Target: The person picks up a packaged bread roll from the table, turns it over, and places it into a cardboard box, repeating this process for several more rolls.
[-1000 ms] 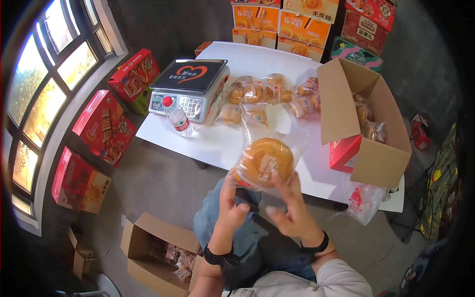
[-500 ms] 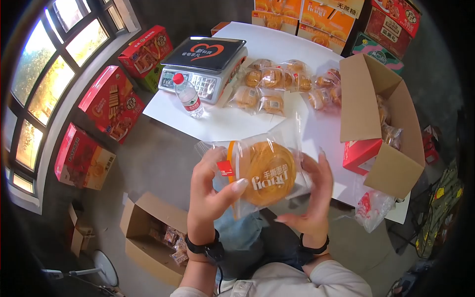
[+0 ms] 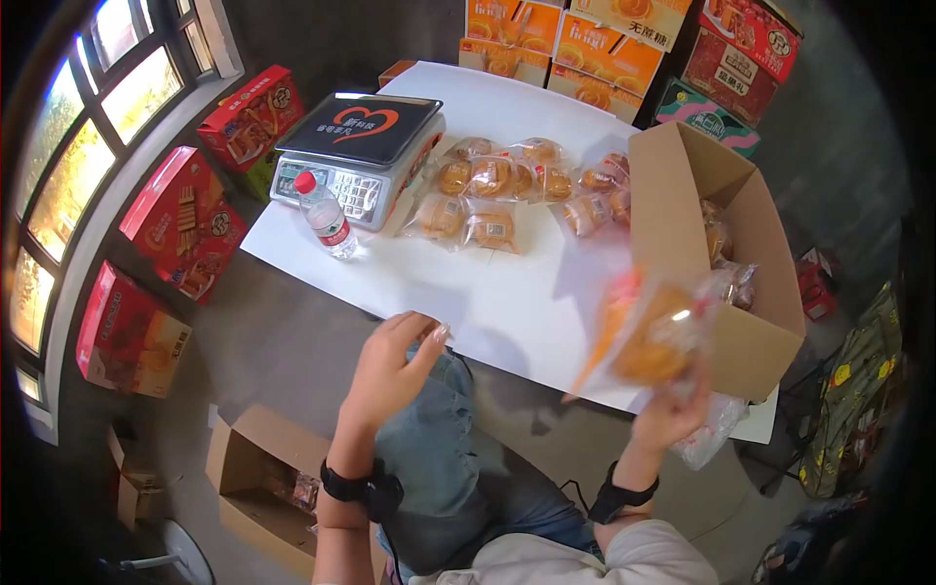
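My right hand is closed on a bagged round bread, raised in front of the open carton and smeared by motion. The clear bag has an orange strip along its left side. My left hand is over my knee by the table's front edge, its fingers loosely curled, the thumb apart, and nothing in it. Several more bagged breads lie in a cluster on the white table. Beside my right hand stands the cardboard carton, with bagged breads inside.
A digital scale and a water bottle stand at the table's left. A crumpled clear plastic bag hangs by the right edge. Red gift boxes line the window wall; orange boxes are stacked behind. An open carton sits on the floor.
The bagged bread has gone from between both hands to the right, in my right hand alone, towards the carton. My left hand has let go of it. The view has shifted slightly.
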{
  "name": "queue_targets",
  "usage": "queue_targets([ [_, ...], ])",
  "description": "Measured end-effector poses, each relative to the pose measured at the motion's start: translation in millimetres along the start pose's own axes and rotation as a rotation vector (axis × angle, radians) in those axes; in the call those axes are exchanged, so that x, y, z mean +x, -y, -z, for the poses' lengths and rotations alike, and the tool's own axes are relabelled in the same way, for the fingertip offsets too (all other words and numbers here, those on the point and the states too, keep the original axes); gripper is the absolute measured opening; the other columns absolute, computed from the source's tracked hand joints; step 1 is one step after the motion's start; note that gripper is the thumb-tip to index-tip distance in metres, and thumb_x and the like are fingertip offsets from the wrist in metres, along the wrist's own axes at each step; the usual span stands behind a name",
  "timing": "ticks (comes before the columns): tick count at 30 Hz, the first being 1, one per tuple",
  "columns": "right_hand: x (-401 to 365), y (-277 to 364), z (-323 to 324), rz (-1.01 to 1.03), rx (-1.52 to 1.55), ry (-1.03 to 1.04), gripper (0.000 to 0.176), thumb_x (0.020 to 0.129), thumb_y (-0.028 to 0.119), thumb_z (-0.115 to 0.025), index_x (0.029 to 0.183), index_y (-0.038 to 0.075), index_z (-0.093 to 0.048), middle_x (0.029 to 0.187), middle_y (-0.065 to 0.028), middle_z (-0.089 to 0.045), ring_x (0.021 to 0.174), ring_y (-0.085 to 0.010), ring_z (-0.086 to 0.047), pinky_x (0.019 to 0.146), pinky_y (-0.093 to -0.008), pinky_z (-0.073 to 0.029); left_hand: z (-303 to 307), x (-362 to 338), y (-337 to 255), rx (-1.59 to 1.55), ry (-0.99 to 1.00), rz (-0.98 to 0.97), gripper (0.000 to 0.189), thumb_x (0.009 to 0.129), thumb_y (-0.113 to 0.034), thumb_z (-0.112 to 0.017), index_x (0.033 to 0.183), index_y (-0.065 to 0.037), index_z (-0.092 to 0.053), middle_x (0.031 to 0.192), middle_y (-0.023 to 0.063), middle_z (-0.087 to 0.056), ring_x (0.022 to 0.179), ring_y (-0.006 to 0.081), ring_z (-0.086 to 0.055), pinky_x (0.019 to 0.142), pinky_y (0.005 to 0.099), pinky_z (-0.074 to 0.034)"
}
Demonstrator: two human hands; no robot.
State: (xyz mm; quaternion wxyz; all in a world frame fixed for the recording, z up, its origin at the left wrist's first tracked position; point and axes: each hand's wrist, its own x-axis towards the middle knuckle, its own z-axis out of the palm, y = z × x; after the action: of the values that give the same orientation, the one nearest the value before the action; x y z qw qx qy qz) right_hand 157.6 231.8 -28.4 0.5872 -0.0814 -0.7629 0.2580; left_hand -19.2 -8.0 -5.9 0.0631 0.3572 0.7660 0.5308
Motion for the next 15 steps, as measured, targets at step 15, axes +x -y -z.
queue_targets([
  [15, 65.7, -109.1, 26.0, 0.032, -0.878, -0.037, 0.032, 0.087, 0.016, -0.041, 0.114, 0.005, -0.052, 0.099, -0.0101, -0.055, 0.103, -0.0275, -0.046, 0.102, -0.0499, -0.019, -5.2, -12.4, 45.6, 0.321, 0.135, 0.286, 0.030, 0.085, -0.026, -0.050, 0.094, 0.001, -0.061, 0.090, 0.0191, -0.061, 0.087, 0.0345, -0.056, 0.077, 0.0373, -0.044],
])
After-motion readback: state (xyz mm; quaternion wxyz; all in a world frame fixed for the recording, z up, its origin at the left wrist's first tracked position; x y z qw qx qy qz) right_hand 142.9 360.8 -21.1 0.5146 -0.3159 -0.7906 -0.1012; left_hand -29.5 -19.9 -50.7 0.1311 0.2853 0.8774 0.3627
